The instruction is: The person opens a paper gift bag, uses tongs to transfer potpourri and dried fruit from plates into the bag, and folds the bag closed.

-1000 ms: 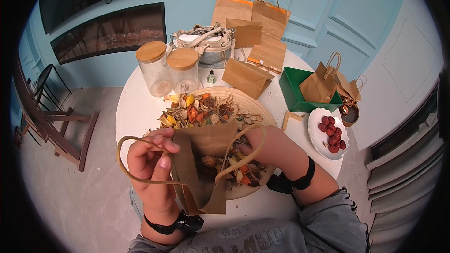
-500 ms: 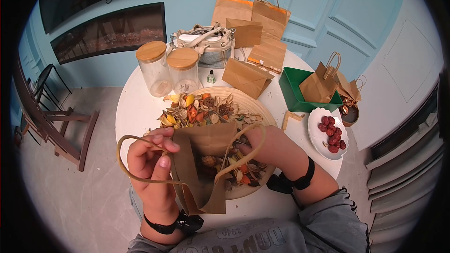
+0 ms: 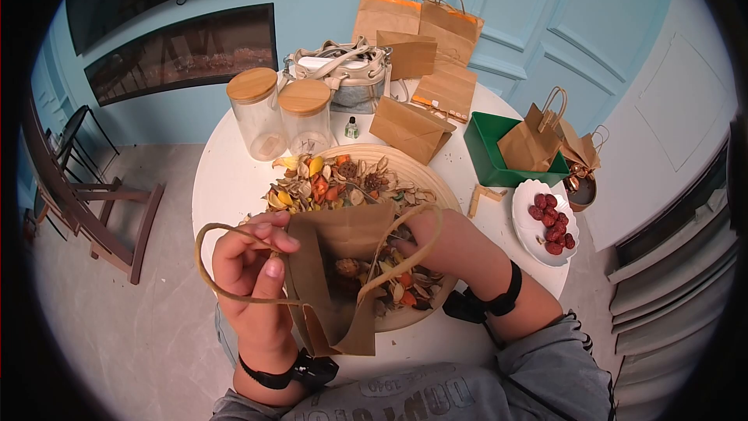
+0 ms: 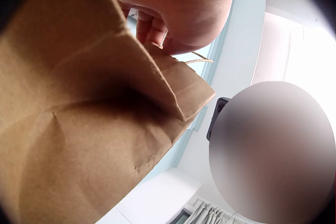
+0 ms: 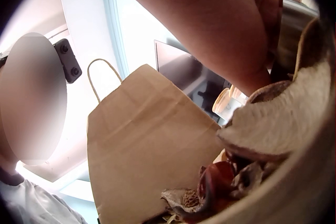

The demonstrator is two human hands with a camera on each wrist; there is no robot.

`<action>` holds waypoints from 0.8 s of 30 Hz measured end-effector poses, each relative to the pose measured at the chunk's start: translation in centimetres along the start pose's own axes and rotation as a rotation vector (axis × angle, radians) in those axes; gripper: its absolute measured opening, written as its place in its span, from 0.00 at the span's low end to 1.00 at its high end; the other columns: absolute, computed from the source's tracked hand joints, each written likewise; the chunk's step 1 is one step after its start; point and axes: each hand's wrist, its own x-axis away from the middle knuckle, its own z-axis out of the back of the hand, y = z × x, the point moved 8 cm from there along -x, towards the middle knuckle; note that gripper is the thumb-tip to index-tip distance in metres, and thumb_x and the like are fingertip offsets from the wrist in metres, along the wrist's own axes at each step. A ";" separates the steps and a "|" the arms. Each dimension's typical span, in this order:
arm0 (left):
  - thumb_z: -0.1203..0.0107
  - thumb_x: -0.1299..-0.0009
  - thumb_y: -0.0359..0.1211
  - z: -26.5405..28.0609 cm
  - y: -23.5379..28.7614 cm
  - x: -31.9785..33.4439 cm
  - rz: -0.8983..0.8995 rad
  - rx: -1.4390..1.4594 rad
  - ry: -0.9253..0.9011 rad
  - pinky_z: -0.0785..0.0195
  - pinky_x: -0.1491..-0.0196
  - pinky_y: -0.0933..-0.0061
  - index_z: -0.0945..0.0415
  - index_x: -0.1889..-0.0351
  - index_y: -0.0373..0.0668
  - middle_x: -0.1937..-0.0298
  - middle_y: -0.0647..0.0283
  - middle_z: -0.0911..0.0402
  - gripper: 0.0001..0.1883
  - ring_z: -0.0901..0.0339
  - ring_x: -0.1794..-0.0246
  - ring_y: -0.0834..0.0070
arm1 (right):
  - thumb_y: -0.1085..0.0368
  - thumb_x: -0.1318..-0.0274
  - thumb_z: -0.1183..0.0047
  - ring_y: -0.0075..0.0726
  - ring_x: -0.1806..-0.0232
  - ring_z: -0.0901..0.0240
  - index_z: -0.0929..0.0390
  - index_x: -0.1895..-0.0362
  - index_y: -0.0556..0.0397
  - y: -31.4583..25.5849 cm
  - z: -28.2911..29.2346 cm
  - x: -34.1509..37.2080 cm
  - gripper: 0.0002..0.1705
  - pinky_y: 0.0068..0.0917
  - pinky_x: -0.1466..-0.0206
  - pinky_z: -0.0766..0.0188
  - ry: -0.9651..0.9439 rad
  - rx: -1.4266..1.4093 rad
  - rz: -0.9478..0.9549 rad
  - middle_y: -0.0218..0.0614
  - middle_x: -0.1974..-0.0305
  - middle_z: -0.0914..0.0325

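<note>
My left hand (image 3: 253, 265) pinches the upper edge of a brown paper bag (image 3: 343, 234) beside one of its rope handles. The bag tilts with its mouth toward me, and dried petals show through and beyond it. In the left wrist view the bag's creased side (image 4: 79, 145) fills much of the picture. My right hand (image 3: 427, 238) reaches down into the dried flowers (image 3: 319, 183) on a round wooden tray (image 3: 440, 191), its fingertips hidden. A shiny metal tool (image 5: 298, 16) shows at its fingers in the right wrist view; its full shape is hidden.
Two lidded glass jars (image 3: 253, 117), a small bottle (image 3: 351, 128) and a handbag (image 3: 343, 78) stand behind the tray. Several paper bags (image 3: 413, 129) are at the back. To the right are a green bin (image 3: 487, 148) and a white dish (image 3: 538, 245) of red dried fruit.
</note>
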 end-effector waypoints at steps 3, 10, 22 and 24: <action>0.48 0.34 0.27 0.0 0.1 0.0 -0.001 -0.003 -0.002 0.43 0.38 0.57 0.32 0.50 0.38 0.63 0.57 0.23 0.14 0.29 0.46 0.63 | 0.53 0.47 0.45 0.57 0.69 0.23 0.28 0.64 0.59 -0.1 0.0 0.0 0.20 0.46 0.63 0.27 -0.004 0.011 -0.004 0.49 0.73 0.22; 0.49 0.34 0.27 0.0 0.1 0.0 -0.005 -0.014 -0.009 0.43 0.38 0.57 0.32 0.50 0.38 0.62 0.56 0.23 0.15 0.29 0.46 0.64 | 0.52 0.46 0.46 0.55 0.69 0.23 0.28 0.64 0.57 -0.3 -0.1 0.0 0.20 0.45 0.64 0.27 0.006 0.049 -0.008 0.47 0.73 0.21; 0.48 0.34 0.27 0.0 0.1 0.0 0.000 0.001 -0.009 0.44 0.37 0.56 0.32 0.50 0.38 0.62 0.57 0.22 0.14 0.29 0.46 0.63 | 0.52 0.46 0.46 0.55 0.70 0.23 0.28 0.64 0.57 -0.2 -0.2 0.0 0.19 0.45 0.64 0.27 0.044 0.040 0.021 0.47 0.73 0.22; 0.48 0.34 0.27 0.0 0.1 0.0 -0.001 0.001 -0.004 0.44 0.37 0.56 0.32 0.50 0.38 0.62 0.57 0.22 0.14 0.29 0.46 0.62 | 0.52 0.46 0.46 0.55 0.70 0.23 0.28 0.64 0.57 -0.2 -0.1 0.0 0.19 0.45 0.64 0.27 0.044 0.037 0.024 0.47 0.74 0.22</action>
